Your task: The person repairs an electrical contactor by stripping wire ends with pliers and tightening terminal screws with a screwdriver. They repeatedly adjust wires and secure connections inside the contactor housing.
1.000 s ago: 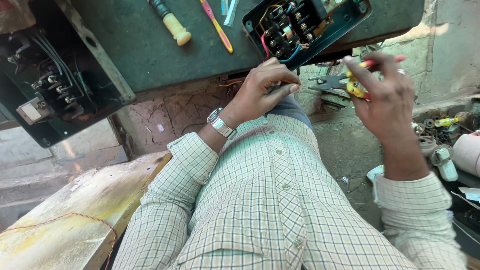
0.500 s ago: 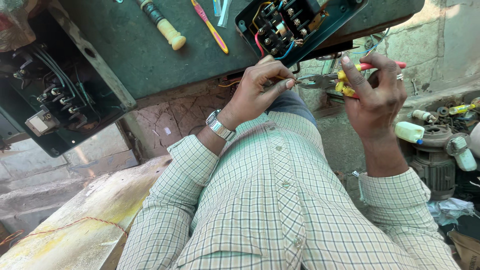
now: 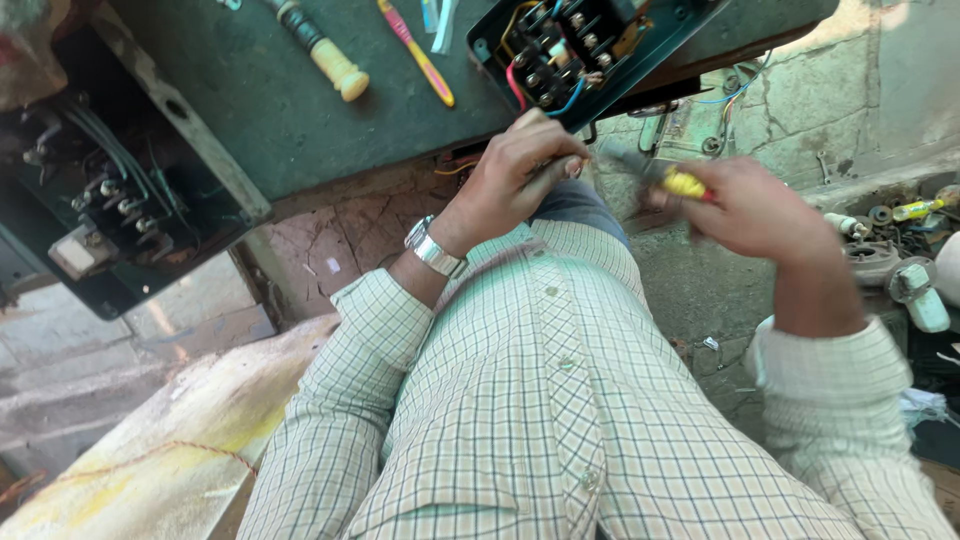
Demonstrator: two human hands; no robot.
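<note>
Because the left hand [image 3: 520,175] pinches a small part, too small to identify, at the edge of the open switch box [image 3: 585,50], it may slip and drop. The blurred right hand [image 3: 745,205] is closed on a yellow-handled tool [image 3: 685,185] just beside it.

Checked pale-green shirt [image 3: 540,420], silver watch [image 3: 435,247], yellow-handled tool [image 3: 684,184], dark green bench [image 3: 300,110]

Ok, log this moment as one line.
left hand: fingers pinched below open switch box | right hand: gripping yellow-handled tool, blurred | bench: screwdriver, toothbrush
</note>
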